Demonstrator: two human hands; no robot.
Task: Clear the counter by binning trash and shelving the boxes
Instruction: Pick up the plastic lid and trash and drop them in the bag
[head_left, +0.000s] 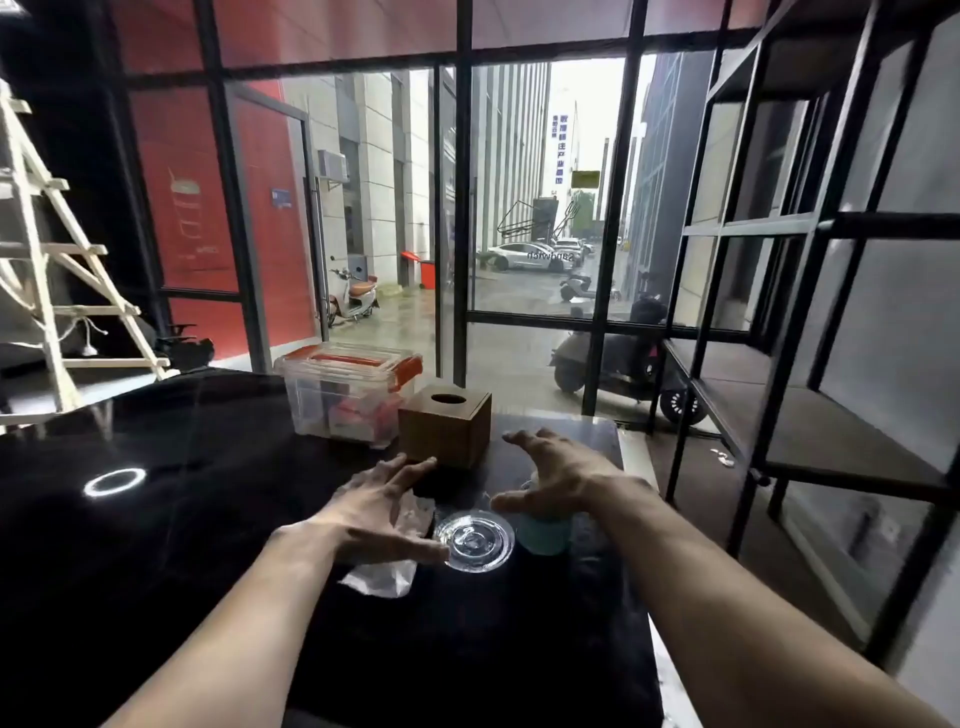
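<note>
Both hands empty, fingers spread. Wooden box (445, 425) sits on surface (182, 519), just far of left hand (382, 512), far-left of right hand (558, 480). Box squarish, no long axis. Left fingers (415, 464) seen nearly at box's near-left corner; contact not confirmed. Shelf rack (810, 405) stands right.

On the counter (182, 519) before you, the wooden box (445, 432) stands far, with the lidded plastic bin (347, 392) just beside it on the left and slightly farther. Nearer you sit the cup lid (474, 539), a crumpled wrapper (382, 577) to its left and a cup (543, 532) to its right. The shelving rack (810, 322) stands right of the counter.
</note>
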